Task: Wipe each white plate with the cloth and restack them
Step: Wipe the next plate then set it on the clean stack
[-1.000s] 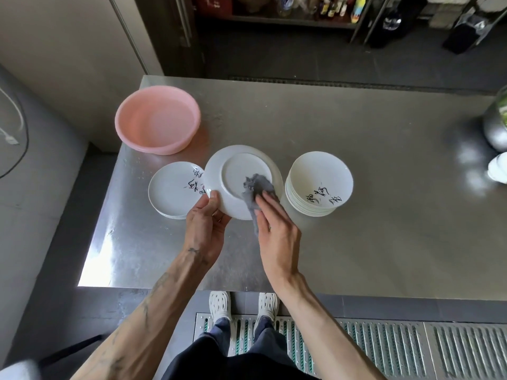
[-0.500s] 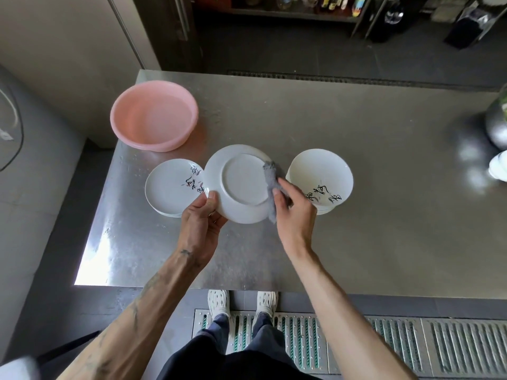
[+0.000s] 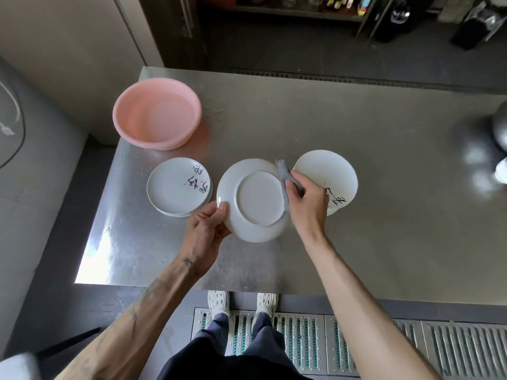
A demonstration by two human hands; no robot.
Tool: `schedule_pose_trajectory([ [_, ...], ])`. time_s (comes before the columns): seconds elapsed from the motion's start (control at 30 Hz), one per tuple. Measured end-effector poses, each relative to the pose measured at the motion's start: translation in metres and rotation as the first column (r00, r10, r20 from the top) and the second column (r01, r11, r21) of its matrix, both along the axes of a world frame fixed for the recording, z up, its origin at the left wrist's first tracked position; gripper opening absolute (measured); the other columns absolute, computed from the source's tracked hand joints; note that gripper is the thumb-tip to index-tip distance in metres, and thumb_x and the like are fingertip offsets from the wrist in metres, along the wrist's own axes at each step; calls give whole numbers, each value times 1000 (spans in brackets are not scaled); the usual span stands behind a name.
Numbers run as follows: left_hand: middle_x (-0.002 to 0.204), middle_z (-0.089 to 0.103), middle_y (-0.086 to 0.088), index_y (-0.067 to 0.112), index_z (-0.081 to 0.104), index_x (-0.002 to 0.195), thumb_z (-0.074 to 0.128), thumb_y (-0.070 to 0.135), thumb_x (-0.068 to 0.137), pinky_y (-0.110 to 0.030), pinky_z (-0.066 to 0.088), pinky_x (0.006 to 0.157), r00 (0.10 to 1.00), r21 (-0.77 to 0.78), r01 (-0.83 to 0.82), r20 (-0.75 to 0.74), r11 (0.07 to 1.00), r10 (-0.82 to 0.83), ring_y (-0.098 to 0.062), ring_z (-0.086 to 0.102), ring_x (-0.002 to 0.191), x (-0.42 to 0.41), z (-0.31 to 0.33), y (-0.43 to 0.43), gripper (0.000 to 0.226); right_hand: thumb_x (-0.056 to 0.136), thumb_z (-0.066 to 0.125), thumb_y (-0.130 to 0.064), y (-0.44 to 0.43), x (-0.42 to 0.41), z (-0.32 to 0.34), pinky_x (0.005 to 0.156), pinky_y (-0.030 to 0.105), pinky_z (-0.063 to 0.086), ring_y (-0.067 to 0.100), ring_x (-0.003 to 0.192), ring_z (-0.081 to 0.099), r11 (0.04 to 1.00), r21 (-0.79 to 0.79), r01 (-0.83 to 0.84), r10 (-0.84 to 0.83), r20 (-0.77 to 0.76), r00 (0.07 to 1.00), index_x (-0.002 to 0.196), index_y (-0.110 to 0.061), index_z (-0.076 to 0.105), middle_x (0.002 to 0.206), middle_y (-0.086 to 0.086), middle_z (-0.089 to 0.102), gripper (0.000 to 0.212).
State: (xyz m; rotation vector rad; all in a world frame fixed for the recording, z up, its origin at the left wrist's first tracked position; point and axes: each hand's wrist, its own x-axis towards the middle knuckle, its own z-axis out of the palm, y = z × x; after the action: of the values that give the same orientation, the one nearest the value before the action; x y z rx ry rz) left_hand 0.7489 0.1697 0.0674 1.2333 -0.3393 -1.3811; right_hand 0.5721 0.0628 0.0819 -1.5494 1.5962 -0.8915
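Head view, and we're looking straight down at the held plate (image 3: pixel 255 204), a white one turned underside-up so its foot ring faces the camera, raised just above the steel table (image 3: pixel 384 237). The left hand (image 3: pixel 208 231) grips the plate's left rim, with the thumb on the underside and the fingers curled beneath. On the plate's right rim the right hand (image 3: pixel 307 204) is closed around a bunched grey cloth (image 3: pixel 282 182), pressing it against the edge, and one tail of cloth pokes up past the rim. Just left of the held plate sits a low stack of white plates (image 3: pixel 175 187). The top one carries black brush-style characters with reddish strokes, too small to read. Just right of the held plate is a taller stack of white plates (image 3: pixel 326 171), partly behind the right hand. Black brush characters show on its top plate, half covered by the knuckles, so they can't be read either. Beyond the held plate and to its left stands a pink basin (image 3: pixel 156 113), well apart from it. Below the held plate, past the table's near edge, a pair of white perforated shoes (image 3: pixel 218 301) stands by a metal floor grate (image 3: pixel 356 341).
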Motion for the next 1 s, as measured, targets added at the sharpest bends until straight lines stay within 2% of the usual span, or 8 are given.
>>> schedule_pose_trajectory([
  [0.13,107,63,-19,-2,69,112,61,23,97,-41,56,89,998,2,67,16,998,-67,-27,58,98,0,-2,-4,30,93,61,-20,-24,16,18,76,27,48,13,79,62,988,9,-152,152,-108,983,112,-29,74,87,-8,74,25],
  [0.23,99,66,-16,1,72,104,60,20,100,-40,56,85,992,9,115,53,993,-115,-22,62,88,2,-3,-9,23,91,63,-15,-18,37,25,85,17,44,7,103,64,933,-101,-346,327,-166,930,118,-30,73,118,-14,73,32],
  [0.37,101,64,-21,-11,66,108,61,20,101,-39,58,83,986,0,142,83,990,-141,-26,60,89,8,-9,-12,31,90,65,-13,-6,61,25,85,23,47,14,104,65,821,-166,-546,499,-256,828,114,-26,74,116,-11,72,29],
  [0.57,83,63,-7,2,73,92,62,18,101,-30,55,72,966,-25,179,194,984,-171,-17,58,76,12,-9,-12,22,90,61,-22,-36,34,22,70,32,47,23,82,63,971,3,-237,233,-187,954,104,-26,73,84,-4,73,19],
  [0.7,79,63,-7,4,76,94,63,21,100,-31,53,72,917,-52,250,332,967,-219,-16,58,75,9,-4,-21,22,90,64,-21,-61,6,19,81,37,55,27,89,68,966,238,-104,139,-132,981,94,-18,75,86,0,77,13],
  [0.8,71,60,-3,7,73,89,61,29,99,-28,43,65,777,-73,360,575,930,-256,-12,52,69,6,-1,-30,27,87,71,-16,-79,-12,21,79,38,60,27,82,69,910,409,-76,69,32,997,85,-11,77,87,10,74,8],
  [0.9,58,36,5,15,58,77,55,34,103,-24,28,52,399,-33,502,895,864,-198,-9,32,54,3,-1,-42,32,88,70,-10,-94,-29,27,71,29,62,23,78,71,830,542,-135,53,164,985,89,-5,77,82,11,73,10],
  [1.0,59,46,4,15,68,95,52,33,104,-31,35,51,136,5,581,985,814,-103,-18,40,52,-2,1,-54,26,88,63,-3,-97,-41,32,59,28,60,27,61,66,745,619,-249,146,213,966,87,-1,72,68,11,67,9],
])
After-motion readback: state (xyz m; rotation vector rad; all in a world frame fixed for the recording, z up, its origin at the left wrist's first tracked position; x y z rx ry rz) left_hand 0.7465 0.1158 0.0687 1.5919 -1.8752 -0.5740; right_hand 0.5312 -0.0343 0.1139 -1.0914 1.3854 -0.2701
